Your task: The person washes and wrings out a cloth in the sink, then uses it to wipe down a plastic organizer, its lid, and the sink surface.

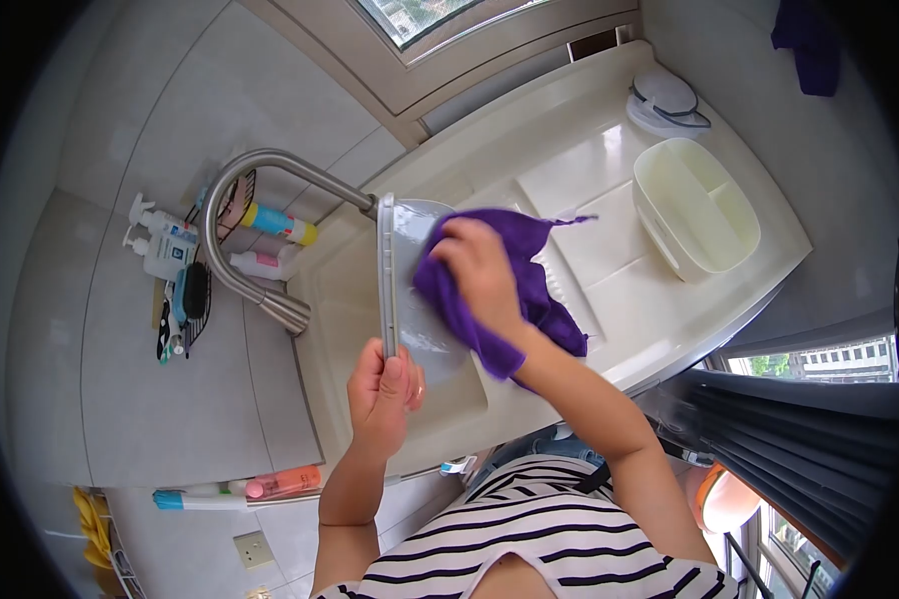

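Observation:
A pale grey container or lid (415, 304) with a lighter ridged rim is held on edge over the sink basin. My left hand (385, 389) is closed around the lower end of its rim. A purple cloth (494, 344) lies bunched against the object's grey face. Pressing on the cloth is my right hand (477, 275), slightly blurred, with its fingers bent into the fabric. Part of the cloth hangs to the right over the ribbed area of the sink top.
A curved metal faucet (290, 309) arches over the basin's left side. Bottles and a brush (192, 291) sit on wall racks at left. A pale divided container (704, 225) and a white lidded item (666, 100) stand at the right back. Dark curtains (789, 429) hang at right.

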Action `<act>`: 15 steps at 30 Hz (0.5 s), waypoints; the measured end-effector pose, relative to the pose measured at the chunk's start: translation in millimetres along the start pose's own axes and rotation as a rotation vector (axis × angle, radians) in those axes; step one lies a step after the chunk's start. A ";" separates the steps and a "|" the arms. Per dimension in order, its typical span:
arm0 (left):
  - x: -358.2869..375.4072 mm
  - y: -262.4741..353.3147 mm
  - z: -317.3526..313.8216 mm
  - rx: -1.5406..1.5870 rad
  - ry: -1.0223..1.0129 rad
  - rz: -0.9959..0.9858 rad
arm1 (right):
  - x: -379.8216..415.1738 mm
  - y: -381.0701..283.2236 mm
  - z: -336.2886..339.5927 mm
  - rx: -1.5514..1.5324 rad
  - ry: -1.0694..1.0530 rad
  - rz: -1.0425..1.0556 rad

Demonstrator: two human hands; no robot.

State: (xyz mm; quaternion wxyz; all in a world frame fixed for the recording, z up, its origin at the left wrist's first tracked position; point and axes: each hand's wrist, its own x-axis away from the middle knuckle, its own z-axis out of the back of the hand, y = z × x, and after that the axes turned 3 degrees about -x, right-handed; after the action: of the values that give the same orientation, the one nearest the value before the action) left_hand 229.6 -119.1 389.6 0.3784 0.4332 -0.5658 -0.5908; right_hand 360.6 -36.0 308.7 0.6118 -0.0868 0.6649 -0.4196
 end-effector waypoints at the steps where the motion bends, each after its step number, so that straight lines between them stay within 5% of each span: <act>1: -1.4 1.3 -2.0 -0.065 0.035 -0.035 | 15.9 -7.0 -6.1 -0.045 -0.118 0.064; 5: -1.8 0.4 4.7 -0.067 0.063 -0.061 | 67.6 -36.2 -8.4 -0.193 -0.497 0.194; 10: 5.7 -8.5 -2.1 -0.049 0.000 0.016 | 44.8 -17.3 -7.1 -0.034 -0.488 0.112; 15: 11.5 -11.3 -8.2 -0.119 -0.055 0.045 | 2.7 1.9 -8.8 0.242 -0.193 -0.086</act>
State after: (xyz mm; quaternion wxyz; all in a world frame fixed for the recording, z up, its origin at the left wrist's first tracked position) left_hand 233.9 -131.8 377.5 0.4008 0.3806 -0.5495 -0.6266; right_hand 352.9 -32.6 304.6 0.6603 -0.0807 0.5433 -0.5122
